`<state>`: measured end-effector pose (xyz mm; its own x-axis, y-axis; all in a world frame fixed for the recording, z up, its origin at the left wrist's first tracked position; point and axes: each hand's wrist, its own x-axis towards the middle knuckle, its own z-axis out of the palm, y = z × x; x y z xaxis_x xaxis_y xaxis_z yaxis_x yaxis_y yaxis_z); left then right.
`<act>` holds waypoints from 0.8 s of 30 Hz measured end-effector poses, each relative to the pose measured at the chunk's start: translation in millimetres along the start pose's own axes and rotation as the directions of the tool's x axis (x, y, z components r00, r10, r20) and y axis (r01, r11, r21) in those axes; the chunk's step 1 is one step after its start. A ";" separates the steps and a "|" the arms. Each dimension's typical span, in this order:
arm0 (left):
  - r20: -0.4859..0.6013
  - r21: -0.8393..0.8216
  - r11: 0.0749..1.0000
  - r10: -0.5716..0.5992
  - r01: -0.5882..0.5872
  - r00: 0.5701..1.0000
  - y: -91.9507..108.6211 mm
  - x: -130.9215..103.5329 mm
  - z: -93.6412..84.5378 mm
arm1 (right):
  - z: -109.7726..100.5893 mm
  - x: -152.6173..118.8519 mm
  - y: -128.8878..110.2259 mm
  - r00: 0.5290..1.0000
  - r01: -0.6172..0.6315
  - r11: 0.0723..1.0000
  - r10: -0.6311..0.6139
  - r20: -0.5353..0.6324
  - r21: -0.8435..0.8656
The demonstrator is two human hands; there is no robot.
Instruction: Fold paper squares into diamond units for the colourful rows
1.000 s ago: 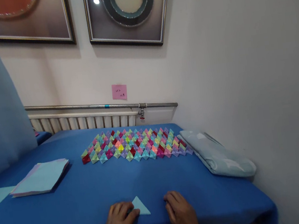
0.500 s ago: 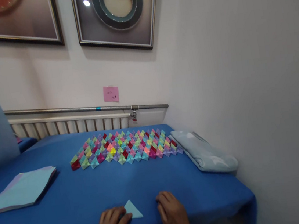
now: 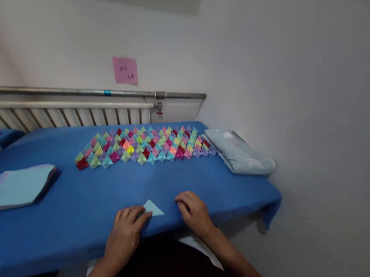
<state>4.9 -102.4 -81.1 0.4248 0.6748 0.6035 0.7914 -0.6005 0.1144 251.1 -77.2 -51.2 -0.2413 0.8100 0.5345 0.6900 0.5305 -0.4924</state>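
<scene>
A light-blue piece of paper (image 3: 154, 209), folded into a triangle, lies near the front edge of the blue-covered table (image 3: 116, 185). My left hand (image 3: 126, 227) grips its left side, thumb in front and fingers behind, covering that part. Just right of the paper, my right hand (image 3: 194, 211) rests at the cloth with curled fingers and does not touch the triangle. Whether anything small sits between its fingertips I cannot make out. Behind both hands, several rows of colourful folded paper pieces (image 3: 151, 154) form a wide band.
On the left lies a stack of coloured paper sheets (image 3: 14, 187). A folded pale blue cloth (image 3: 242, 153) sits at the table's right end, beside the wall. A radiator (image 3: 75, 115) with a pipe runs behind the table, below a pink note (image 3: 125, 70).
The view has tilted downward, so everything appears higher and the forearms now show. My right hand has come slightly closer to the paper triangle. The left hand keeps its hold.
</scene>
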 end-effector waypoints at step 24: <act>0.125 0.096 0.993 0.050 -0.062 0.991 10.7 -4.5 -15.5 | 26.0 31.4 -28.1 0.889 0.225 0.963 -0.140 0.436 -0.148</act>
<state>4.7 -118.5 -70.4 0.5156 0.6924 0.5048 0.8020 -0.5974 0.0002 206.4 -60.2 -38.5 -0.6089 0.7547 0.2443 0.7115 0.6558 -0.2524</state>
